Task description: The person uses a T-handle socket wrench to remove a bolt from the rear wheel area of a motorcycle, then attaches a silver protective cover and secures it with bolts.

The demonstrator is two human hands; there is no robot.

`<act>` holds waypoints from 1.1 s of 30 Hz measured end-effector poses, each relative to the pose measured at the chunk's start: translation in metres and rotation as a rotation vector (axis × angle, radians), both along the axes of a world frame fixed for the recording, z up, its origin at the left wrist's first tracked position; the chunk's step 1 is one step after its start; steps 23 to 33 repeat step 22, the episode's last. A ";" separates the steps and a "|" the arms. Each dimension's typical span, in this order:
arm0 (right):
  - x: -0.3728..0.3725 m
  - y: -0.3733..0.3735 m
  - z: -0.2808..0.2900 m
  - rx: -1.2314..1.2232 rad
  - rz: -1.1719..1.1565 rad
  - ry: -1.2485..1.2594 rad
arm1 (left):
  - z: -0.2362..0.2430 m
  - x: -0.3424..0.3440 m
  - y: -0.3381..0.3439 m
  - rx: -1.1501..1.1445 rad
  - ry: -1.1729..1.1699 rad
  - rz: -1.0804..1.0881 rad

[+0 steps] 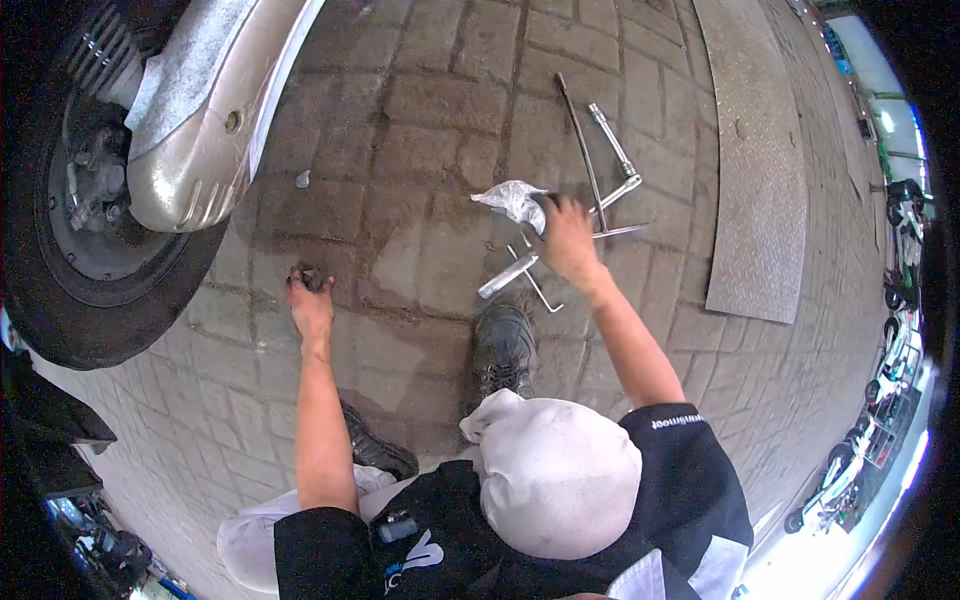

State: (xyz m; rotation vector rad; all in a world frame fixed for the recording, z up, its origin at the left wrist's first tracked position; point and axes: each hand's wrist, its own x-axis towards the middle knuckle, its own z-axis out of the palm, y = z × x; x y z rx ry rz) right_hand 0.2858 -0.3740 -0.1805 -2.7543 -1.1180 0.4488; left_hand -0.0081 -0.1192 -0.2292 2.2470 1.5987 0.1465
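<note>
My left hand [311,303] is low over the paving at the left, its blackened fingers curled around a small dark thing that I cannot make out. Farther right, my right hand [568,245] grips a crumpled clear plastic bag [510,199] between thumb and fingers; its contents cannot be told. Beside and partly beneath this hand lie metal tools: a long T-handle wrench [582,140], a ratchet with a socket extension [612,140], a silver tube-like tool [507,275] and a thin bent rod [541,284].
A scooter's rear wheel [110,290] and silver exhaust muffler [195,175] stand at the left. A scrap of clear plastic [303,179] lies near them. A patterned metal plate [757,170] covers paving at the right. My boot [505,345] is near the tools.
</note>
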 end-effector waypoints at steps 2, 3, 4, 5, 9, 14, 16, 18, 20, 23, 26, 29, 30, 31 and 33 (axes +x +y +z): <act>0.002 0.012 -0.022 0.033 -0.007 -0.075 | 0.021 0.024 -0.012 -0.223 -0.230 0.119; 0.006 0.010 -0.034 0.069 -0.005 -0.147 | 0.027 0.035 -0.019 -0.444 -0.452 0.249; 0.009 0.013 -0.037 0.072 -0.007 -0.148 | 0.024 0.034 -0.020 -0.442 -0.453 0.246; 0.013 0.013 -0.038 0.117 -0.033 -0.102 | 0.017 0.034 -0.023 -0.658 -0.756 0.360; 0.006 0.004 0.009 0.442 -0.196 0.129 | 0.028 0.049 -0.038 -1.125 -1.224 0.351; -0.033 -0.075 0.002 0.169 -0.235 0.219 | 0.023 0.115 -0.072 -0.960 -0.534 -0.009; -0.055 -0.074 0.004 0.008 -0.184 0.239 | 0.029 0.145 -0.102 -0.752 -0.382 -0.315; -0.061 -0.067 -0.001 -0.172 -0.154 0.213 | 0.046 0.166 -0.125 -0.499 -0.002 -0.746; -0.063 -0.065 -0.024 -0.161 -0.152 0.140 | 0.052 0.181 -0.142 -0.492 0.083 -0.884; -0.062 -0.067 -0.040 -0.243 -0.139 0.154 | 0.055 0.192 -0.147 -0.475 0.172 -1.015; -0.062 -0.067 -0.040 -0.243 -0.139 0.154 | 0.055 0.192 -0.147 -0.475 0.172 -1.015; -0.062 -0.067 -0.040 -0.243 -0.139 0.154 | 0.055 0.192 -0.147 -0.475 0.172 -1.015; -0.062 -0.067 -0.040 -0.243 -0.139 0.154 | 0.055 0.192 -0.147 -0.475 0.172 -1.015; -0.062 -0.067 -0.040 -0.243 -0.139 0.154 | 0.055 0.192 -0.147 -0.475 0.172 -1.015; -0.062 -0.067 -0.040 -0.243 -0.139 0.154 | 0.055 0.192 -0.147 -0.475 0.172 -1.015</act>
